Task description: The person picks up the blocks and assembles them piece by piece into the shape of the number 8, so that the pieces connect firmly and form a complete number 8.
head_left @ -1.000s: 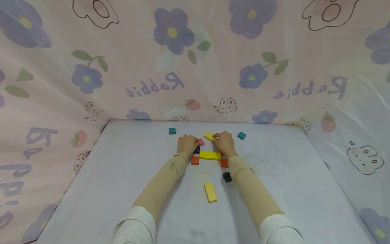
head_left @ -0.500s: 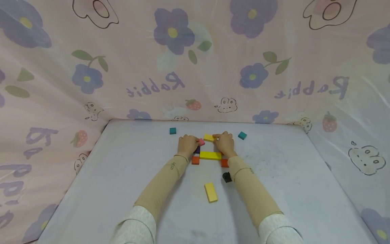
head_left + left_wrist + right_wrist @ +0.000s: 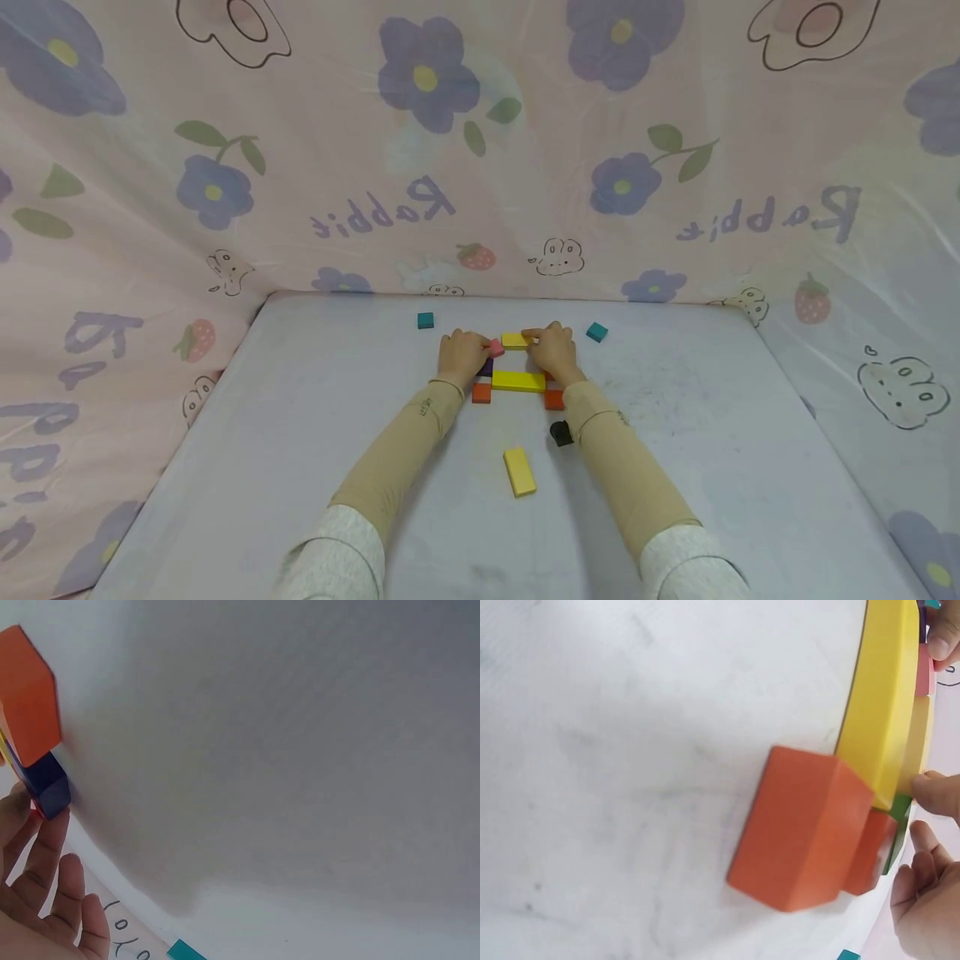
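Observation:
In the head view my left hand point(image 3: 461, 358) pinches a small pink block point(image 3: 496, 348) at the far left of a block layout. A dark blue block point(image 3: 47, 784) lies against its fingertips in the left wrist view. My right hand point(image 3: 553, 352) holds the right end of a short yellow block point(image 3: 513, 341), with its thumb on it in the right wrist view. A longer yellow block point(image 3: 518, 382) lies nearer me, with orange blocks point(image 3: 482, 392) at its ends. Green blocks point(image 3: 898, 825) sit below the right thumb, mostly hidden in the head view.
Closer to me lie a loose yellow block point(image 3: 519, 472) and a black piece point(image 3: 561, 433). Two teal blocks point(image 3: 426, 320) lie toward the back, one on each side. A flower-patterned sheet point(image 3: 480, 167) rises behind the white table point(image 3: 337, 417).
The short yellow block has turned from a slant to lie straight across, its left end now near the pink block. My right fingers moved slightly with it; the left hand stayed nearly still.

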The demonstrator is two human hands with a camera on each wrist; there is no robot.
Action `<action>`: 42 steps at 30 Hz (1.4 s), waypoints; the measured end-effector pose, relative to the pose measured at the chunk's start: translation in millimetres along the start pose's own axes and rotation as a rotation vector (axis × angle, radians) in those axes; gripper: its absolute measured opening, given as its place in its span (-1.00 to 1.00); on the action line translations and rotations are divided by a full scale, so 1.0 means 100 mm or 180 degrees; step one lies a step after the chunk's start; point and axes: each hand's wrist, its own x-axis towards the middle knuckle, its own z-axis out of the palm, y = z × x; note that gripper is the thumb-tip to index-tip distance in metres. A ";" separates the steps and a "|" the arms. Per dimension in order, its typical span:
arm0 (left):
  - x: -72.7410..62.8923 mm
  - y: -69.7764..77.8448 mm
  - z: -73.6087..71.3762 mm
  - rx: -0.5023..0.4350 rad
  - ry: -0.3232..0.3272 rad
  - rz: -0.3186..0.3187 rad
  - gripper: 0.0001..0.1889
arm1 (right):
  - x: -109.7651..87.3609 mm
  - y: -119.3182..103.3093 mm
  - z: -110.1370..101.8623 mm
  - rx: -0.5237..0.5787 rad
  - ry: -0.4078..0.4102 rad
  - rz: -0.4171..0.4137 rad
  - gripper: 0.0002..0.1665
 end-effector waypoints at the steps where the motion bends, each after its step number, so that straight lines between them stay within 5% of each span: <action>1: 0.00 0.00 0.00 0.0003 0.0013 0.0008 -0.73 | 0.00 0.00 0.00 0.0016 -0.0004 -0.0001 -0.59; 28: 0.00 -0.01 0.01 -0.0015 0.0017 0.0004 -0.72 | -0.03 0.00 -0.02 0.0102 0.0159 0.0035 -0.62; 35: -0.01 -0.01 0.00 -0.0040 -0.0003 -0.0019 -0.73 | -0.03 0.12 -0.08 0.0276 0.0483 0.0030 -0.63; 42: -0.02 -0.01 -0.01 -0.0069 -0.0014 -0.0007 -0.75 | -0.09 0.29 -0.16 0.0502 0.0524 0.0090 -0.62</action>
